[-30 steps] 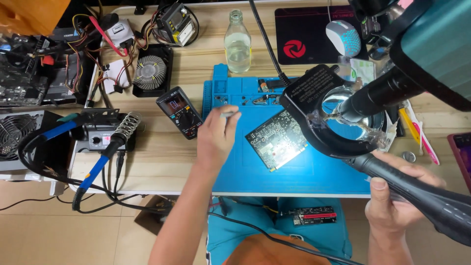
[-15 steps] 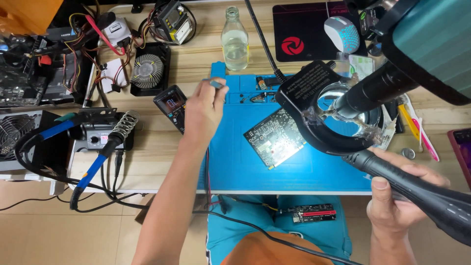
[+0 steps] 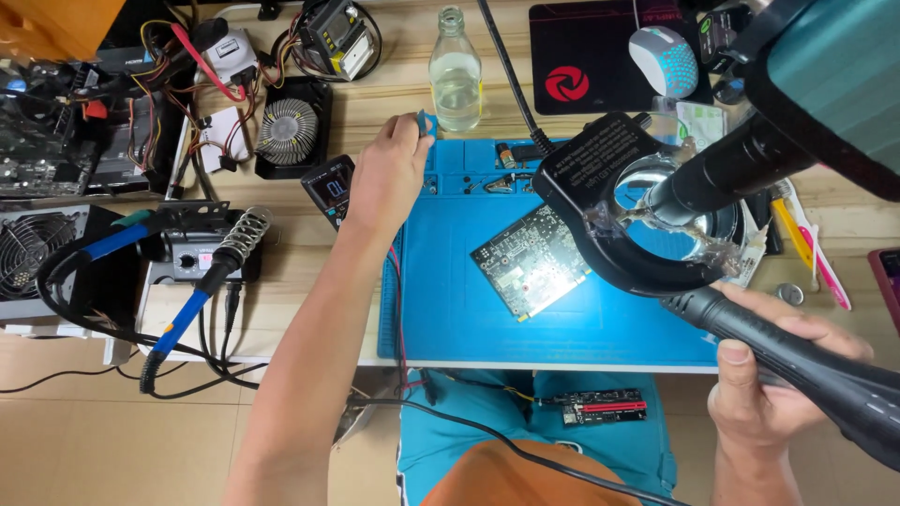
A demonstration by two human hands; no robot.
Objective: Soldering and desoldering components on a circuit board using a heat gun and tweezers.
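My left hand [image 3: 389, 178] reaches to the far left corner of the blue work mat [image 3: 450, 300] and pinches a small blue piece [image 3: 427, 122] between its fingertips, just left of a clear glass bottle [image 3: 456, 73]. My right hand [image 3: 764, 375] grips the black arm [image 3: 825, 361] of a ring-shaped magnifier lamp [image 3: 619, 225] that hangs over the mat's right side. A green circuit board [image 3: 530, 260] lies on the mat, partly under the lamp's ring.
A multimeter [image 3: 328, 190] lies left of the mat. A soldering iron [image 3: 202, 281] rests in its stand by a soldering station [image 3: 187, 248]. A cooling fan [image 3: 287, 131], cables and computer parts crowd the far left. A mouse [image 3: 664, 59] sits on a black pad at the back right.
My left hand has moved away from me, from the middle of the mat to its far left corner, and now pinches a small blue piece. My right hand has stayed on the lamp arm.
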